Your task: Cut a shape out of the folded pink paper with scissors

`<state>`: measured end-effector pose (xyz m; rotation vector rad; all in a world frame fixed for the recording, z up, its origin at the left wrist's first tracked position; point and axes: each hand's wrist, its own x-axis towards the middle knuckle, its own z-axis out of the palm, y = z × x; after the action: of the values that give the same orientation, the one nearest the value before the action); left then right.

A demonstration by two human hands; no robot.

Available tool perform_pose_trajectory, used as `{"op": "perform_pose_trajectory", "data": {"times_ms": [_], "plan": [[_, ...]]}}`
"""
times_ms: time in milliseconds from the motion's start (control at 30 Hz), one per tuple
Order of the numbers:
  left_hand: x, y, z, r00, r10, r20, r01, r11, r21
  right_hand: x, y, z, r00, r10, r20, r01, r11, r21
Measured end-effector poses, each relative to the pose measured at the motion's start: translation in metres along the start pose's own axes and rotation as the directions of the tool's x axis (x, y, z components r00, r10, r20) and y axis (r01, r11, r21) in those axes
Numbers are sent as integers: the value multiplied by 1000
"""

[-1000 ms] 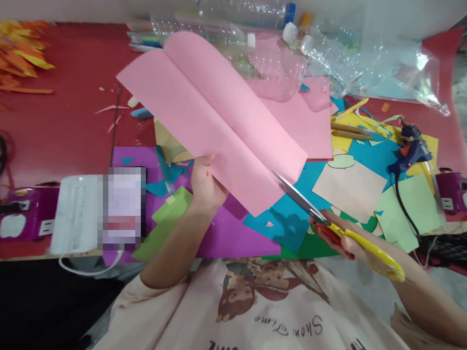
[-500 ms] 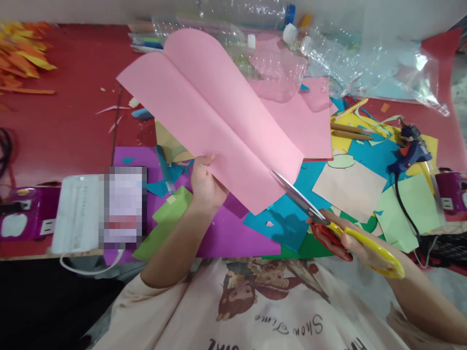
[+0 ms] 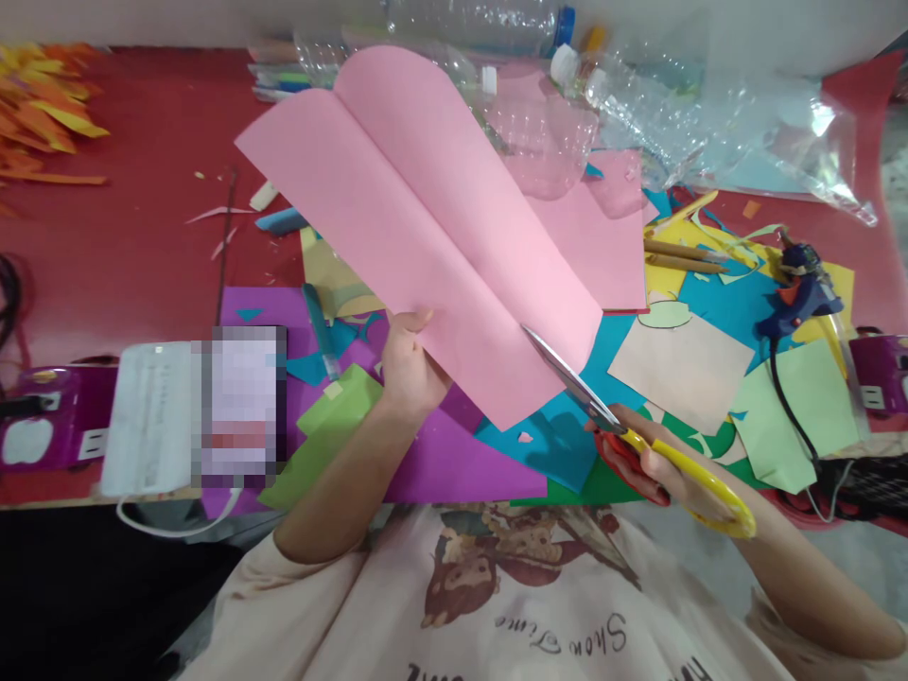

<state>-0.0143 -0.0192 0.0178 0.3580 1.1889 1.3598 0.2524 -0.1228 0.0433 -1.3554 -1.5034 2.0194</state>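
A large pink sheet of paper (image 3: 418,227) with a lengthwise crease is held up over the table, its far end curling. My left hand (image 3: 413,364) grips its near left edge, thumb on top. In my right hand (image 3: 653,454) is a pair of scissors (image 3: 567,374) with yellow and red handles, the fingers wrapped round them. Their blades lie along the crease at the paper's near edge, one blade over the sheet; the lower blade is mostly hidden. Below the sheet lie purple paper (image 3: 461,463) and blue paper (image 3: 546,440).
Clear plastic bottles (image 3: 475,28) line the back. To the right lie pencils (image 3: 685,257), a blue glue gun (image 3: 801,303) with its cable, and a pale green sheet (image 3: 794,407). A phone (image 3: 245,407) and a white power bank (image 3: 148,416) sit at left, near orange strips (image 3: 43,104).
The scissors and my right hand have moved left, bringing the blades further into the pink paper along the crease. My left hand and the sheet have shifted slightly right.
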Motion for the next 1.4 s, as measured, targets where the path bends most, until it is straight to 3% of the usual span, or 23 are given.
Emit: {"op": "perform_pose_trajectory", "data": {"times_ms": [333,633,800,1000,1200,1400], "plan": [[0,0,-1,1000,1,1,-1,999,40,9,-7,5,997,-57,-47,53,996,-77],[2,-1,-1,1000,-5,3,5,1000,-11,10,-6,10,993,25,-119,-28,999,-30],[5,1,-5,999,-2,32,3,999,-33,5,-13,3,996,-27,-89,20,996,-82],[5,3,-4,989,-141,35,142,989,-36,-4,-7,-11,996,-84,28,88,983,-161],[4,1,-2,987,-149,50,150,989,1,-12,12,-18,998,-56,32,58,995,-77],[4,1,-3,992,-97,79,98,995,-15,-10,8,-13,998,-52,19,52,998,29]]}}
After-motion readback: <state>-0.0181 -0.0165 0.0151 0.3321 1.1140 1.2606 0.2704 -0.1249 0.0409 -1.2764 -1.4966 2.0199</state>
